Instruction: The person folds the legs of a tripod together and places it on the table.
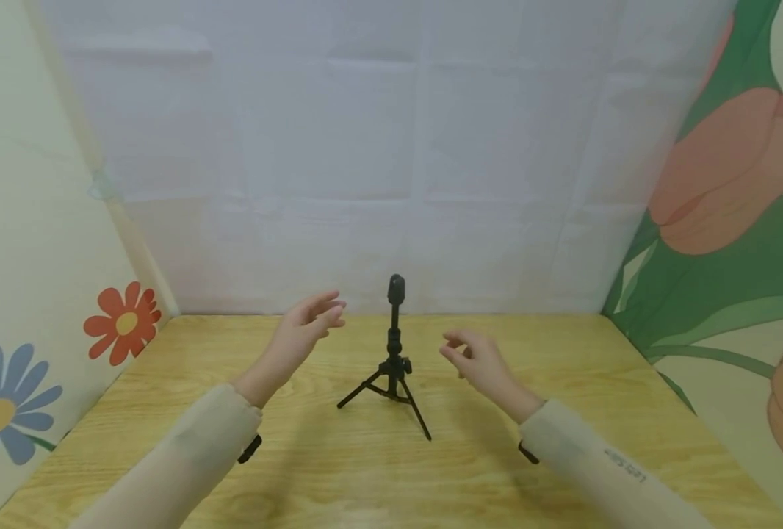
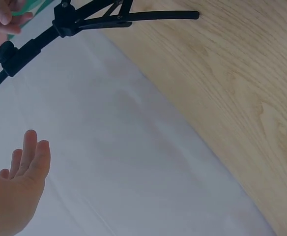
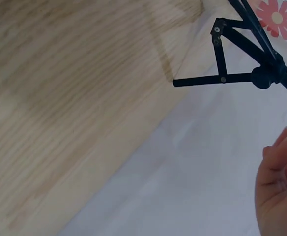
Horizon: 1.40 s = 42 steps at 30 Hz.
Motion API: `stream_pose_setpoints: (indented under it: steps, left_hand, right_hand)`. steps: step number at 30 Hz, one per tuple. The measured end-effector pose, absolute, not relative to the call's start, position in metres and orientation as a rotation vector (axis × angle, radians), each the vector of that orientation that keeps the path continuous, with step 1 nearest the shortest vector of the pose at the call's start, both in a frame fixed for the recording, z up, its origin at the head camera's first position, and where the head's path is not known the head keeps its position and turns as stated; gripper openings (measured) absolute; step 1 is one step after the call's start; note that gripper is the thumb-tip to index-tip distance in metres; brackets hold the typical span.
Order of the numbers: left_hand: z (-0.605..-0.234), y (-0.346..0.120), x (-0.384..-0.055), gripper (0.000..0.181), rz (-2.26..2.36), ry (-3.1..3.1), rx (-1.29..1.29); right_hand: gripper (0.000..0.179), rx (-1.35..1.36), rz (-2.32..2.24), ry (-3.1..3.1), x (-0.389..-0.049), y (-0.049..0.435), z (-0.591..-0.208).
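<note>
A small black tripod (image 1: 394,353) stands upright on the table with its legs spread and a clamp-like head on top. To its left, my left hand (image 1: 305,323) hovers with fingers loosely extended, apart from the tripod. On the other side my right hand (image 1: 477,360) is held in the air, fingers loosely bent, with nothing in it. The left wrist view shows the tripod's column (image 2: 23,54) above my left hand (image 2: 20,191). In the right wrist view the tripod's leg (image 3: 197,81) is up and left of my right hand (image 3: 278,182).
The wood-grain table (image 1: 358,470) ends at a creased white backdrop (image 1: 391,147). Side panels carry painted flowers: a red one (image 1: 125,323) and a blue one (image 1: 8,411) at left, a pink tulip (image 1: 729,176) at right.
</note>
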<state>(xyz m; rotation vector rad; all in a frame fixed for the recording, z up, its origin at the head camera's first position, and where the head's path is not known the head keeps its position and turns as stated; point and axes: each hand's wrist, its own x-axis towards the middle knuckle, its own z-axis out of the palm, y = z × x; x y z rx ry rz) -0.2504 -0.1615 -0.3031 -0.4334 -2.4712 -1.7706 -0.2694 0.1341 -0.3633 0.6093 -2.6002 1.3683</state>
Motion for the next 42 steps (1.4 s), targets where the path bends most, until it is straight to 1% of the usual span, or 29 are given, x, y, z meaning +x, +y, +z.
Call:
stream_pose_setpoints:
  steps: [11, 15, 20, 25, 33, 42]
  left_hand:
    - [-0.290, -0.141, -0.252, 0.053, -1.755, -2.466, -0.550]
    - [-0.286, -0.134, -0.252, 0.053, -1.747, -2.469, -0.582]
    - [-0.281, -0.124, -0.251, 0.053, -1.756, -2.469, -0.612]
    - [-0.279, -0.113, -0.251, 0.054, -1.752, -2.470, -0.604]
    - [-0.282, -0.100, -0.256, 0.057, -1.777, -2.469, -0.578]
    - [-0.282, -0.091, -0.263, 0.054, -1.793, -2.429, -0.517]
  right_hand:
    - [0.028, 0.556, 1.613, -2.583, -0.263, 0.122, -0.374]
    - [0.026, 0.563, 1.621, -2.609, -0.262, 0.119, -0.379]
    - [0.027, 0.593, 1.602, -2.676, -0.261, 0.116, -0.385]
    - [0.029, 0.577, 1.666, -2.705, -0.261, 0.114, -0.389]
    - [0.032, 0.459, 1.785, -2.752, -0.258, 0.112, -0.391]
    - [0.033, 0.461, 1.772, -2.802, -0.259, 0.109, -0.397]
